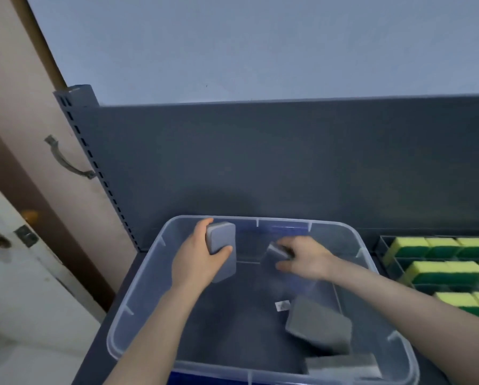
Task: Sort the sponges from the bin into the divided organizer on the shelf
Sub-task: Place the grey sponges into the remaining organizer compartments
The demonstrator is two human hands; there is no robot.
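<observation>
The left hand's point(196, 262) grip is clamped on a grey sponge point(221, 240), thumb across its face, above the bin point(149, 276). The blurred right hand point(307, 257) seems to pinch a second sponge point(277, 252). The sponges are probably light, soft foam, best held by the long edges without crushing. Loose sponges point(318, 326) lie in the bin, and the organizer point(382, 243) stands to the right.

Organizer point(381, 243) cut off right edge; far grey sponge point(275, 250) blurred, partly hidden.
</observation>
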